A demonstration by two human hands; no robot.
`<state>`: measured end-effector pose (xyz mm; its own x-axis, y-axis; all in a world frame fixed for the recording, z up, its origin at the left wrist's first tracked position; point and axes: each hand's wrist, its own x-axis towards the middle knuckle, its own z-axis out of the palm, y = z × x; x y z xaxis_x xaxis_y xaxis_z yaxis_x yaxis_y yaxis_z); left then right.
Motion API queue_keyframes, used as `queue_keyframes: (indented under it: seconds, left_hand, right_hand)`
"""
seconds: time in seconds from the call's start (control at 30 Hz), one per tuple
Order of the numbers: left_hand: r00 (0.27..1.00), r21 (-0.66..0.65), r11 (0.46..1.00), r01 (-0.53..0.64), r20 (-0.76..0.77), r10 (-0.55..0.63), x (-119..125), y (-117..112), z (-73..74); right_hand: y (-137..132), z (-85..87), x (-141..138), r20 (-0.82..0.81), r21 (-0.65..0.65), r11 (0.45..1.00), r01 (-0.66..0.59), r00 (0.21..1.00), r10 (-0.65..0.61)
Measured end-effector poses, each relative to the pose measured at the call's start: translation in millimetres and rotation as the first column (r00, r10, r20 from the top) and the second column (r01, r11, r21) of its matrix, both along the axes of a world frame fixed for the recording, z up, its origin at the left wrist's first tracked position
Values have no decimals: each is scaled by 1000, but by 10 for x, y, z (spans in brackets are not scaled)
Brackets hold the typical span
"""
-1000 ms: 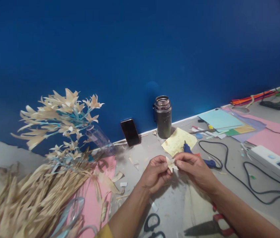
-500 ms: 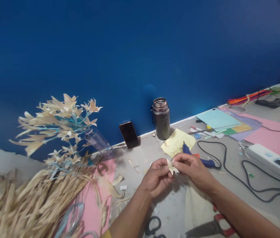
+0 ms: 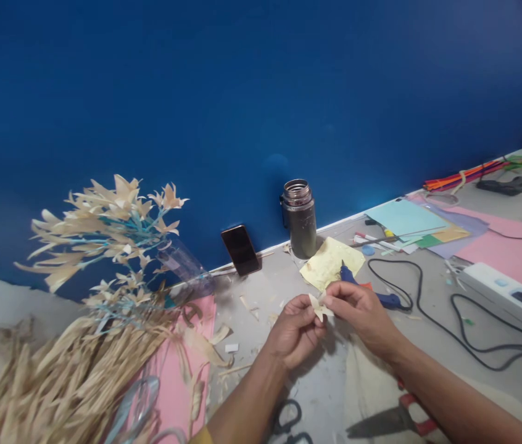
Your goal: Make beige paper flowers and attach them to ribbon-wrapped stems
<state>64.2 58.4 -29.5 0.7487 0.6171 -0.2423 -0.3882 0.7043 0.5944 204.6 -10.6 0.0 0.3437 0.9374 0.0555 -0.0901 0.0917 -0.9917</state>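
Note:
A small cream husk flower (image 3: 318, 308) with pointed petals is held between my two hands above the table. My left hand (image 3: 294, 330) pinches it from the left with thumb and forefinger, the other fingers curled below. From the right, the fingertips of my right hand (image 3: 358, 311) close on one of its petals. Just behind my right hand lies a blue hot glue gun (image 3: 350, 279), partly hidden, its tip over a yellow paper sheet (image 3: 326, 262). Below my hands are red-handled scissors (image 3: 409, 418) and black-handled scissors (image 3: 287, 416).
At left, finished husk flowers (image 3: 122, 203) on blue stems lean in a clear vase (image 3: 184, 268) over a heap of dried husks (image 3: 66, 376). A phone (image 3: 241, 250) and an open flask (image 3: 300, 222) stand by the wall. Black cord loops around a power strip (image 3: 504, 296) at right.
The flower has turned slightly between my fingers, and my right fingertips have shifted a little on its petal. Both hands stay nearly in place; the view has moved very slightly.

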Motion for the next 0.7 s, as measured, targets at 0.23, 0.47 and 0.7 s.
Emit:
queue_keyframes:
  seconds: [0.23, 0.47, 0.7]
  left_hand:
    - [1000, 11, 1000, -6, 8, 6, 6, -4, 17]
    - [1000, 63, 998, 19, 5, -19, 6, -17, 33]
    - [998, 103, 994, 23, -59, -17, -1, -28, 61]
  right_hand:
    - [3, -4, -5, 39, 24, 1000, -16, 999, 16]
    - [7, -24, -11, 26, -9, 998, -69, 997, 69]
    - [-3, -28, -27, -10, -8, 993, -115, 993, 115]
